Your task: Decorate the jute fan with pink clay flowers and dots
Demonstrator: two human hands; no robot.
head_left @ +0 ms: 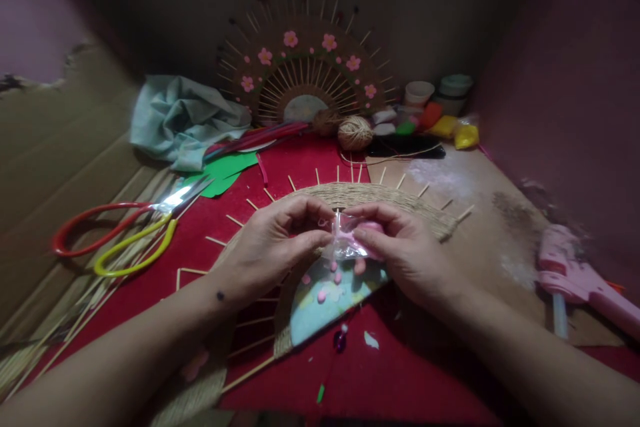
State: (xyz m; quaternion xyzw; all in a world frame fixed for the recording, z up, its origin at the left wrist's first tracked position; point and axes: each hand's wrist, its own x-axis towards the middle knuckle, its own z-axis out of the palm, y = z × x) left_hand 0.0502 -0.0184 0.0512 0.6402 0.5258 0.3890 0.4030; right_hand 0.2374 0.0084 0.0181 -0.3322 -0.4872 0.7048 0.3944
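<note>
Both my hands meet over a half-round fan of skewers wound with jute (350, 199). My left hand (273, 240) pinches the top of a small clear plastic bag of pink clay (350, 237). My right hand (400, 247) grips the same bag from the right, fingers curled round the pink lump. Below the bag lies the fan's light blue centre (325, 303) with small pink clay bits on it.
Scissors with red and yellow handles (120, 233) lie left, near loose skewers. A pink glue gun (580, 280) sits right. At the back stand a finished flowered fan (305, 67), a twine ball (355, 132), clay packets (440, 125), tubs and a teal cloth (185, 117).
</note>
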